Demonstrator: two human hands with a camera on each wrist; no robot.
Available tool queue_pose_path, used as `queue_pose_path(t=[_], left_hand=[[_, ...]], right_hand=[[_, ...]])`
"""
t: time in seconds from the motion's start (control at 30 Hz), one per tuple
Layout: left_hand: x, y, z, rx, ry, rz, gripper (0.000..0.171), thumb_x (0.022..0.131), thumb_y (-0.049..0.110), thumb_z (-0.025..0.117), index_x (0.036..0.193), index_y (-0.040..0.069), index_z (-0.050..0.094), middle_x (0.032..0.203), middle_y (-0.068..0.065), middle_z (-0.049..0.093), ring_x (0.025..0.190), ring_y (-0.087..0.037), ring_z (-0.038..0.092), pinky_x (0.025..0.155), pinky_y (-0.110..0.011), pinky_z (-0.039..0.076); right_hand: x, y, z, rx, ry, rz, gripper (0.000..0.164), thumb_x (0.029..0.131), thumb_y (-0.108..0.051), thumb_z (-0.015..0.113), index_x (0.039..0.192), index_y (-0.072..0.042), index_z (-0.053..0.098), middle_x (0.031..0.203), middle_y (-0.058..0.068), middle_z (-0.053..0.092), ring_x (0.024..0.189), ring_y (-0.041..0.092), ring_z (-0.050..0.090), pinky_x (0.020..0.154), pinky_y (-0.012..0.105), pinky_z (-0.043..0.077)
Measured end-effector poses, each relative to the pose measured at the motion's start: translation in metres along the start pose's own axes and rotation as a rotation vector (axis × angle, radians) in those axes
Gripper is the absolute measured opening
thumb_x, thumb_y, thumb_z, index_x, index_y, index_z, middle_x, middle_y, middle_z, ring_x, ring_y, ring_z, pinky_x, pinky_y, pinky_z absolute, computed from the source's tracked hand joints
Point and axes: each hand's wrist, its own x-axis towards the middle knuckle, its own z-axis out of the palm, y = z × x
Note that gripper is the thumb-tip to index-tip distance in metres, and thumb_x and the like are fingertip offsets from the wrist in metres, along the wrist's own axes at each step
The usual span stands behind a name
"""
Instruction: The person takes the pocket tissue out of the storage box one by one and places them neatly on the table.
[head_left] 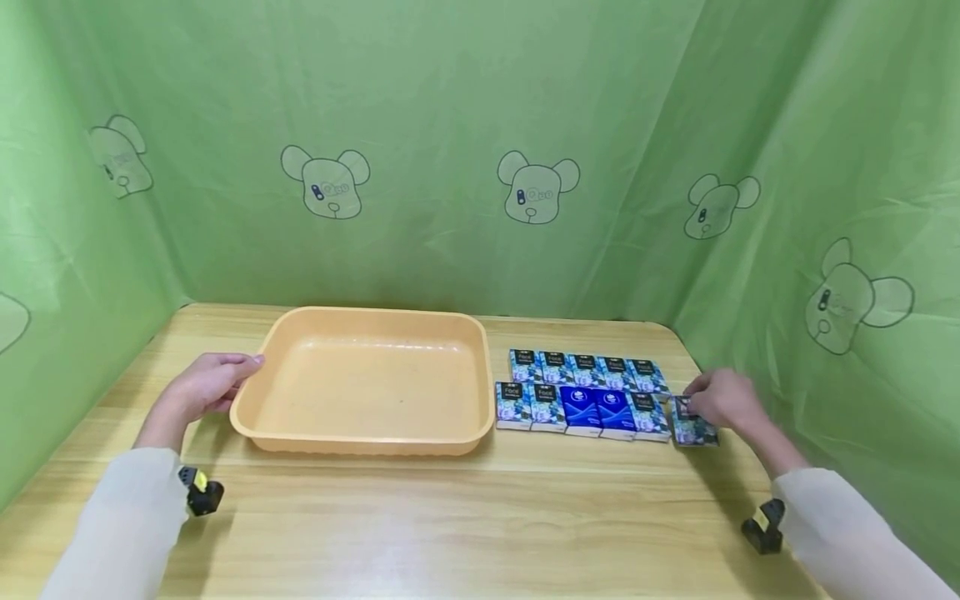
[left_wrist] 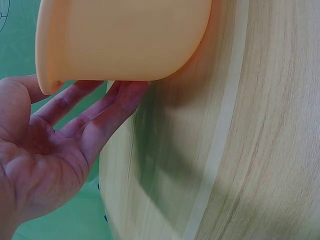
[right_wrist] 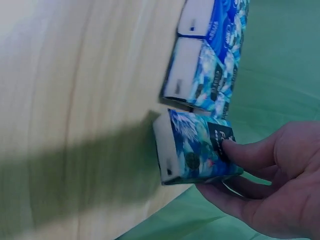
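Observation:
At the left side of an orange plastic tray point(head_left: 401, 437), my left hand point(head_left: 202, 385) holds the rim, with the thumb at the top edge. In the left wrist view its fingers point(left_wrist: 107, 117) lie against the tray's outer wall. My right hand point(head_left: 726, 398) pinches a floral pocket tissue pack point(right_wrist: 192, 147) between thumb and fingers, at the right end of the front row. That pack is slightly apart from its neighbour and tilted. Two rows of tissue packs point(head_left: 545, 407) lie right of the tray, most floral, with two plain blue packs point(head_left: 597, 408) in the front row.
Everything stands on a wooden table point(head_left: 420, 525). A green curtain point(head_left: 435, 250) with printed bear heads hangs close behind the table and along both sides. The right-hand curtain is near my right hand. Nothing is visible inside the tray.

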Motion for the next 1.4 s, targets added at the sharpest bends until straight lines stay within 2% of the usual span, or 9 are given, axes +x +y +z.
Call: queue_pose_path(t=[0.1,0.23,0.43,0.63,0.87,1.17,1.4], left_hand=[[0.0,0.0,0.0,0.0,0.0,0.004,0.074,0.108,0.041,0.044,0.153,-0.014,0.024,0.097,0.001,0.073,0.082,-0.008,0.069,0.072,-0.028,0.06],[0.002,-0.001,0.0,0.013,0.007,-0.002,0.074,0.108,0.042,0.044,0.153,-0.014,0.025,0.098,0.0,0.072,0.082,-0.008,0.068,0.072,-0.028,0.06],[0.005,-0.002,-0.001,0.016,0.011,0.001,0.073,0.108,0.041,0.044,0.153,-0.014,0.024,0.097,-0.001,0.071,0.08,-0.008,0.067,0.069,-0.027,0.059],[0.004,-0.001,-0.001,0.014,0.01,-0.002,0.073,0.108,0.041,0.043,0.153,-0.014,0.024,0.099,-0.002,0.071,0.081,-0.008,0.068,0.071,-0.028,0.06],[0.002,-0.001,-0.001,0.004,0.007,0.003,0.073,0.109,0.04,0.043,0.153,-0.015,0.023,0.103,-0.005,0.072,0.082,-0.009,0.068,0.072,-0.029,0.061],[0.005,-0.004,-0.001,0.002,0.008,0.009,0.072,0.109,0.04,0.041,0.152,-0.015,0.024,0.094,0.001,0.072,0.08,-0.008,0.069,0.07,-0.029,0.061],[0.005,-0.004,-0.001,-0.006,0.01,0.002,0.072,0.109,0.04,0.041,0.152,-0.015,0.024,0.094,0.0,0.072,0.08,-0.009,0.069,0.07,-0.03,0.061]], right_hand=[[0.003,0.005,0.005,-0.036,-0.055,-0.006,0.036,0.078,-0.009,0.067,0.109,0.009,0.072,0.11,0.034,0.068,0.094,0.047,0.061,0.076,0.052,0.053],[0.005,0.009,0.009,-0.062,-0.082,-0.006,0.037,0.08,-0.011,0.066,0.109,0.011,0.07,0.112,0.036,0.066,0.098,0.052,0.06,0.083,0.059,0.052],[0.005,0.012,0.017,-0.05,-0.099,0.007,0.037,0.086,-0.014,0.065,0.112,0.012,0.068,0.112,0.037,0.065,0.098,0.052,0.061,0.084,0.059,0.053],[0.006,0.011,0.021,-0.039,-0.065,0.019,0.039,0.086,-0.015,0.064,0.113,0.013,0.066,0.11,0.037,0.065,0.095,0.049,0.062,0.082,0.056,0.054],[0.008,0.011,0.024,-0.037,-0.038,0.018,0.038,0.087,-0.013,0.061,0.113,0.015,0.066,0.113,0.037,0.064,0.099,0.053,0.06,0.085,0.057,0.053],[0.008,0.013,0.028,-0.049,-0.016,0.035,0.044,0.087,-0.011,0.057,0.121,0.017,0.06,0.12,0.039,0.061,0.107,0.058,0.055,0.09,0.06,0.05],[0.004,0.013,0.022,-0.004,0.03,0.068,0.058,0.087,-0.014,0.059,0.132,0.022,0.047,0.121,0.045,0.055,0.095,0.054,0.056,0.073,0.052,0.053]])
